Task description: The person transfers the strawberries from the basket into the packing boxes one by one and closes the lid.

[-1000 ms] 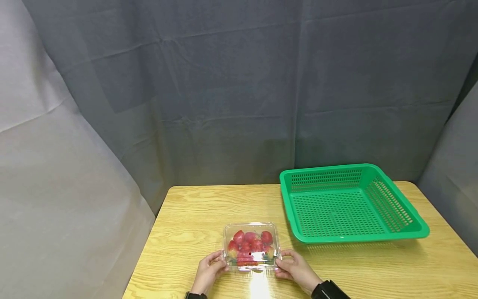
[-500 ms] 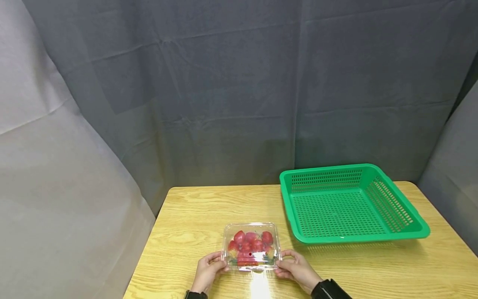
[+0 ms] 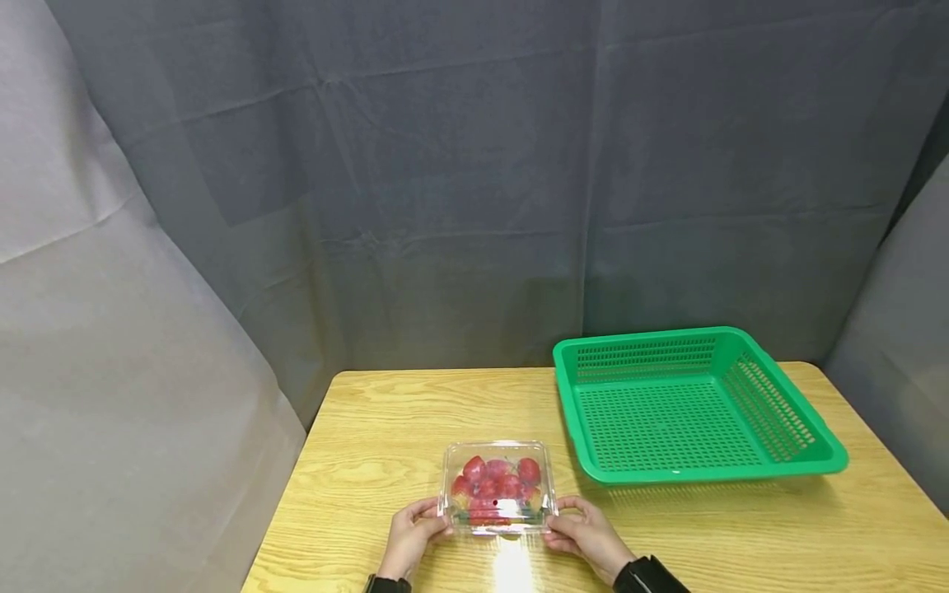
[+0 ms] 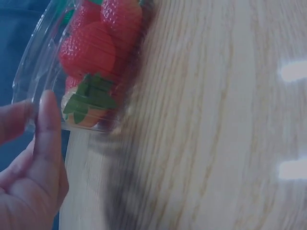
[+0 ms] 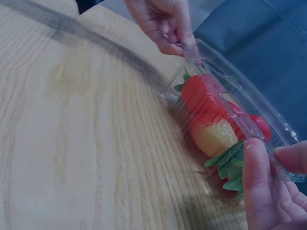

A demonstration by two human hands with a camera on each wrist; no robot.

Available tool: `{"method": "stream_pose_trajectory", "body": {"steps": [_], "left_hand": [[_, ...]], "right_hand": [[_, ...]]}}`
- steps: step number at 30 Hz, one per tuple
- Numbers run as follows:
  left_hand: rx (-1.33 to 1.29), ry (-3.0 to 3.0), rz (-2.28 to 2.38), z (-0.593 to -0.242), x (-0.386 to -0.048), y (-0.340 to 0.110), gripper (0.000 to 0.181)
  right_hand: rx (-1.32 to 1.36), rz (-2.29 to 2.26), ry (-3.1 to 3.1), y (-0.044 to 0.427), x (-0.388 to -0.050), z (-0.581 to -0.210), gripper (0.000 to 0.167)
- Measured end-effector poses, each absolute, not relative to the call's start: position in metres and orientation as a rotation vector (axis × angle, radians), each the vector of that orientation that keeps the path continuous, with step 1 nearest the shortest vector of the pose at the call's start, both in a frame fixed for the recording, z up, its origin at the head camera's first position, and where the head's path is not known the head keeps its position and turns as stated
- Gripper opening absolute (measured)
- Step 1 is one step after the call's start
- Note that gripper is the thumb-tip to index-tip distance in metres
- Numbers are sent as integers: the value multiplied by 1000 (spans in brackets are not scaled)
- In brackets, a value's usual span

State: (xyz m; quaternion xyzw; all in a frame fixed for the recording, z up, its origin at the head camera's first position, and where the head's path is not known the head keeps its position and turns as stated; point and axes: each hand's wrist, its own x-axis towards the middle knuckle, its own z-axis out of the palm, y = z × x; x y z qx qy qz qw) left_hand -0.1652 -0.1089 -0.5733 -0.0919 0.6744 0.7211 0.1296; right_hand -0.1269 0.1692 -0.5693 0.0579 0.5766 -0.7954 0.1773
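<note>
A clear plastic clamshell box (image 3: 495, 449) of red strawberries (image 3: 489, 487) rests on the table in front of me, its lid down. My left hand (image 3: 412, 534) pinches the near left corner of its rim between thumb and fingers. At the near right corner my right hand (image 3: 586, 535) pinches the rim likewise. Close up in the left wrist view, thumb and fingertips meet on the thin plastic edge beside a strawberry (image 4: 88, 50). From the right wrist, both hands show at the two ends of the box, with green leaves (image 5: 230, 167) and a pale strawberry (image 5: 214, 138) inside.
A large green mesh basket (image 3: 582, 428) stands at the right rear of the wooden table (image 3: 385, 412), with nothing in it. Grey cloth (image 3: 445, 206) hangs behind the table, and lighter cloth (image 3: 148, 412) lines the left side.
</note>
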Motion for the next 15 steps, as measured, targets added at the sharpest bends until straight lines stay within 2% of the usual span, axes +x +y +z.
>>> {"method": "stream_pose_trajectory", "body": {"steps": [5,8,11,15], "left_hand": [[-250,1999,2060,-571,-170,-110,44],[-197,2073,1950,-562,-172,-113,57],[-89,2294,1761,-543,-175,-117,71],[144,2754,1513,-507,-189,-114,73]], "right_hand": [[178,-2157,1793,167,-130,-566,41],[142,-1971,2044,173,-128,-555,44],[56,-1708,2381,187,-127,-534,38],[-47,-1452,2757,218,-133,-494,32]]}}
